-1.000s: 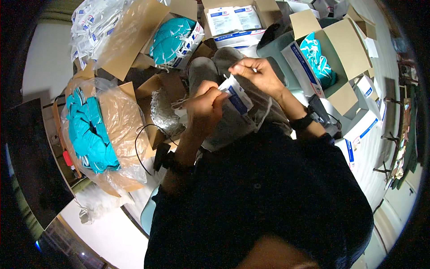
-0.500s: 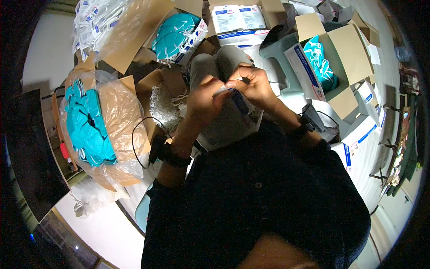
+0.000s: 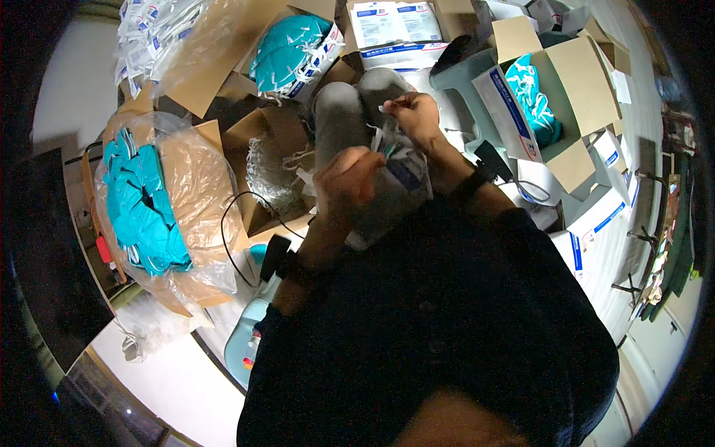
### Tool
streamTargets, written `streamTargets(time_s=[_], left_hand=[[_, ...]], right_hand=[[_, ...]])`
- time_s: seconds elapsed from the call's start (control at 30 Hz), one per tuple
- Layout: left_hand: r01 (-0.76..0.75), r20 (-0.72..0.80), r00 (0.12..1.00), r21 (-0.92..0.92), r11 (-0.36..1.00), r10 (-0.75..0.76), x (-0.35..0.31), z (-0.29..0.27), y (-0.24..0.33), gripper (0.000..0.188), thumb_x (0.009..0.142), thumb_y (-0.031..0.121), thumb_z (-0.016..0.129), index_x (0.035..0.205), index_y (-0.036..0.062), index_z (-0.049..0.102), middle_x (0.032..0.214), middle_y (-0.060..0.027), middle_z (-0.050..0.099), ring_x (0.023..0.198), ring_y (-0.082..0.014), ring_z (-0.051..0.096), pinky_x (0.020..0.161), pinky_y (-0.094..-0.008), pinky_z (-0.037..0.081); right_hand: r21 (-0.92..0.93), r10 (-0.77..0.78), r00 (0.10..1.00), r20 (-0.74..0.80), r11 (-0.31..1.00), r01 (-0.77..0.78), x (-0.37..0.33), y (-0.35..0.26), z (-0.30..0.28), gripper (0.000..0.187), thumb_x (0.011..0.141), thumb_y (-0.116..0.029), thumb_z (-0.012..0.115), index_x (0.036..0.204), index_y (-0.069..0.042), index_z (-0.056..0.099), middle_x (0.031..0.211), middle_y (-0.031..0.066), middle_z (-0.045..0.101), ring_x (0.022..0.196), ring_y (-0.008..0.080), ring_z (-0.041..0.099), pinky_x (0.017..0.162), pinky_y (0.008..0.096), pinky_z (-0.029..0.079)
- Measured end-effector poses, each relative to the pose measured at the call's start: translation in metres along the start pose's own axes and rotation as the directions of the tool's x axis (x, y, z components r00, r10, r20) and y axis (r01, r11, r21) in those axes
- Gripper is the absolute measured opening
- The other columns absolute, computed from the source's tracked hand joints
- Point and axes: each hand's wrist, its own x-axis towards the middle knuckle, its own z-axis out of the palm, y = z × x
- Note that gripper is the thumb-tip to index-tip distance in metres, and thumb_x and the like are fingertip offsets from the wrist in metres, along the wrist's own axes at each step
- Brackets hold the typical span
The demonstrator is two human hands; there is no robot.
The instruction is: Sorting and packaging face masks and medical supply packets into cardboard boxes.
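A white packet with a dark blue band lies over my lap, its upper end open with white straps and a bit of teal showing. My left hand is closed at the left side of its open end, fingers curled; the exact grip is blurred. Higher and to the right, my right hand is closed in a pinch on a small white scrap, apart from the packet. Just left of my knees, a cardboard box holds a heap of thin white strips.
At the left, teal folded masks fill a plastic-lined box. More teal masks with white straps stand in a box ahead. White packets sit in a far box, and an open carton with teal masks stands at the right.
My hands have parted: the right moved up and away with a white scrap, the left dropped slightly lower. The packet's end now shows open, with straps and teal at it.
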Motion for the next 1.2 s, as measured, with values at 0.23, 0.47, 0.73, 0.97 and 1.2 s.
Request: streamTargets(time_s=[0.23,0.47,0.73,0.97,1.2], left_hand=[[0.089,-0.069,0.993,-0.081,0.993,-0.095,-0.006,-0.043,0.028,0.007,0.080,0.005,0.064,0.086,0.0039,0.067,0.090,-0.0098,0.066,0.076,-0.0219,0.067,0.063,-0.0307,0.054],[0.047,-0.174,0.983,-0.092,0.995,-0.062,-0.004,-0.056,0.041,0.009,0.083,0.009,0.061,0.087,0.0029,0.066,0.088,-0.0109,0.066,0.074,-0.0221,0.066,0.064,-0.0303,0.053],[0.216,0.039,0.976,-0.156,0.964,-0.212,0.011,-0.045,0.007,0.007,0.082,0.008,0.065,0.083,0.0011,0.064,0.085,-0.0128,0.064,0.073,-0.0243,0.064,0.064,-0.0319,0.050],[0.303,0.059,0.953,-0.266,0.915,-0.299,0.031,-0.026,-0.002,0.014,0.081,0.014,0.068,0.082,0.0016,0.063,0.083,-0.0151,0.063,0.080,-0.0304,0.063,0.069,-0.0385,0.048],[0.249,0.415,0.873,0.071,0.966,-0.256,0.028,-0.013,-0.038,0.028,0.087,0.026,0.059,0.067,0.0067,0.056,0.068,-0.0162,0.058,0.065,-0.0362,0.057,0.059,-0.0433,0.045]], right_hand=[[-0.550,-0.258,0.963,0.077,0.794,0.257,-0.003,0.005,-0.009,0.018,0.072,-0.027,0.069,0.076,-0.010,0.068,0.078,0.0108,0.066,0.072,0.0312,0.064,0.064,0.0397,0.050],[-0.553,-0.308,0.912,0.273,0.725,0.410,-0.013,-0.008,-0.019,0.020,0.074,-0.024,0.068,0.087,-0.009,0.068,0.088,0.0139,0.067,0.080,0.0301,0.065,0.070,0.0385,0.050],[0.507,-0.490,0.652,0.578,0.842,0.184,-0.031,-0.078,-0.066,0.022,0.088,-0.011,0.062,0.109,-0.004,0.066,0.100,0.0048,0.066,0.094,0.0116,0.058,0.083,0.0265,0.046],[0.471,-0.535,0.709,0.460,0.824,0.316,-0.038,-0.067,-0.050,0.007,0.084,-0.006,0.065,0.081,0.000,0.062,0.080,0.0046,0.061,0.078,0.0110,0.058,0.071,0.0257,0.045],[0.210,-0.564,0.778,0.277,0.825,0.524,-0.042,-0.081,-0.046,0.009,0.083,-0.014,0.067,0.082,-0.005,0.066,0.074,0.0107,0.065,0.065,0.0239,0.063,0.061,0.0325,0.047]])
